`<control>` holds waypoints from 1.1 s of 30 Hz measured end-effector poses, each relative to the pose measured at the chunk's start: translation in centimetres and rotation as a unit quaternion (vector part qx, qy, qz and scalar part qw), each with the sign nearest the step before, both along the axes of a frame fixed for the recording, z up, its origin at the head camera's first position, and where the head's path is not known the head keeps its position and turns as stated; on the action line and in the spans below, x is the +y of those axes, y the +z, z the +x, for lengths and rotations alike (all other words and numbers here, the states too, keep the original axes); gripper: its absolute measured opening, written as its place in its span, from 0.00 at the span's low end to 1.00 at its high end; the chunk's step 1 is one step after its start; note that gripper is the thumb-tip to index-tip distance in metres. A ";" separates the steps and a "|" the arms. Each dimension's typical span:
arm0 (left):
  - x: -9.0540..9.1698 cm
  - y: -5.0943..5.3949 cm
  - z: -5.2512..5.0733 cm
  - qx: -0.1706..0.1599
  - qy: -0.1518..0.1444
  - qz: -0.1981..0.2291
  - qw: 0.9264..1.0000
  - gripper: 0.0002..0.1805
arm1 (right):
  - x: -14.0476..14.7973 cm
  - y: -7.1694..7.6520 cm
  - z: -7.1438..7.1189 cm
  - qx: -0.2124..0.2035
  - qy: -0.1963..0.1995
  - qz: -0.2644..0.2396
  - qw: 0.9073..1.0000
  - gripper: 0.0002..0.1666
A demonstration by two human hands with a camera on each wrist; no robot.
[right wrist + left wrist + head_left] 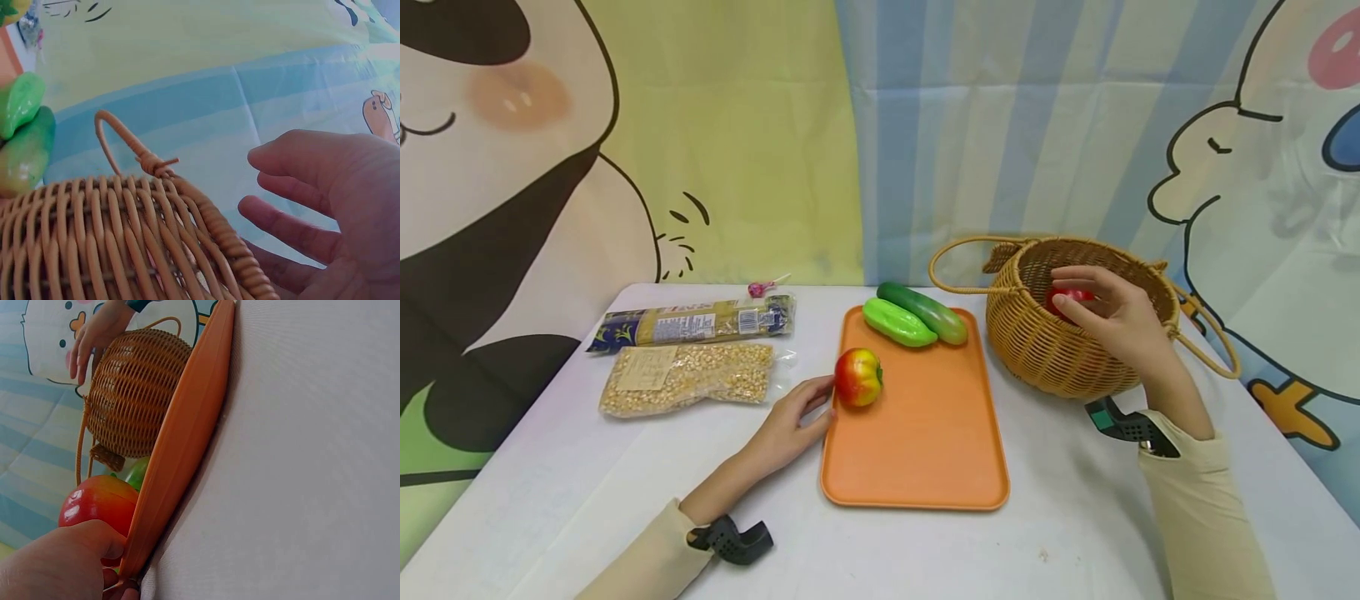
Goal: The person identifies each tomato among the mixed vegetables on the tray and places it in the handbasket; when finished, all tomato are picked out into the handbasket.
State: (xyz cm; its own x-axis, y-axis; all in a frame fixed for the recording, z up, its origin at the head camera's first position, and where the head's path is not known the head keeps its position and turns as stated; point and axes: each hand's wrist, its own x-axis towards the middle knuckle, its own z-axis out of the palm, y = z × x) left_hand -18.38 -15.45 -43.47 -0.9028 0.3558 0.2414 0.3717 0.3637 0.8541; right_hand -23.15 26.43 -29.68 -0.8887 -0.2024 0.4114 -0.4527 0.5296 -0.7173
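Observation:
My left hand [793,425] is at the left edge of an orange tray [925,450], gripping its rim with thumb and fingers. Just inside that edge sits a red-and-yellow bell pepper [856,377], close to the fingertips. My right hand [1116,312] hangs over the mouth of a wicker basket [1060,358], fingers spread and slightly bent. In the right wrist view nothing shows between those fingers [287,225]. Below them, partly covered in the head view, a shiny red thing [1070,300] is in the basket; its kind is unclear.
A light green cucumber-like vegetable [898,323] and a dark green cucumber [925,311] lie at the tray's back end. Left of the tray are a bag of corn kernels [700,383], a long pasta packet [700,323] and a lollipop [758,289]. Looped handles [958,265] stick out from the basket.

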 end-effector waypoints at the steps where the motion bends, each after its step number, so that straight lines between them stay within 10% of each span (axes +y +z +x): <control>1: 0.0 0.0 0.0 0.000 -0.001 0.000 1.000 0.27 | -0.2 0.0 0.1 0.003 0.006 -0.005 1.000 0.23; 12: -0.1 -0.1 -0.1 0.002 -0.002 0.003 1.000 0.27 | -2.4 -0.3 0.4 0.076 0.061 -0.068 0.993 0.22; 33: -0.2 0.0 -0.1 0.000 -0.005 0.008 1.000 0.27 | -6.9 -1.6 0.7 0.092 0.163 -0.075 0.979 0.23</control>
